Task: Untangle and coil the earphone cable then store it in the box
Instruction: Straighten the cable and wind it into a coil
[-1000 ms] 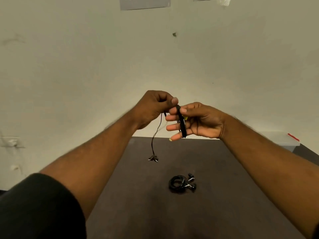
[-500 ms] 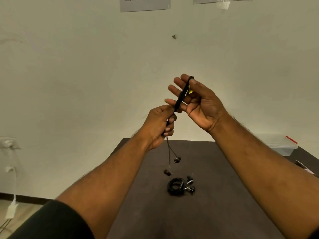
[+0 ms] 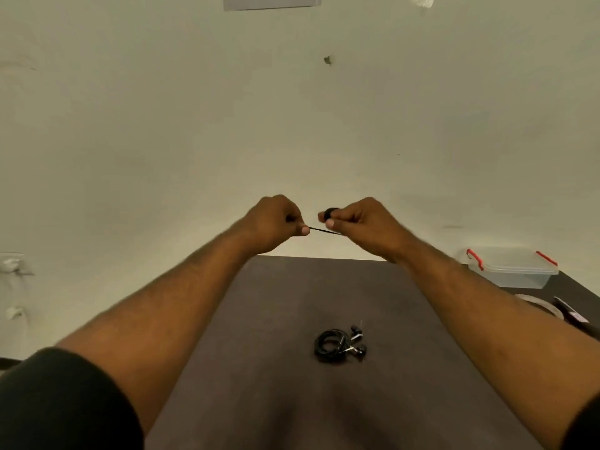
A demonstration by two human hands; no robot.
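Note:
My left hand [image 3: 274, 224] and my right hand [image 3: 363, 222] are raised side by side above the far edge of the dark table [image 3: 259, 368], both closed. A short taut stretch of black earphone cable [image 3: 323, 231] runs between their fingertips. The coiled bulk of that cable shows as a black loop [image 3: 330, 212] at the top of my right fist; the rest is hidden inside my hands. A second earphone set [image 3: 339, 345], black and coiled, lies on the table below. The clear plastic box [image 3: 513, 267] with red latches stands at the table's far right.
A pale wall fills the background, with paper sheets [image 3: 271, 1] taped high up. Right of the table's middle, below the box, lie a whitish ring-shaped object [image 3: 535, 303] and a dark flat item [image 3: 571, 315]. A wall socket [image 3: 11, 263] sits at the far left.
My right hand has dropped from its raised, open-fingered pose and closed around the coil. The dangling earbuds are no longer visible; the remaining cable is pulled tight between both hands.

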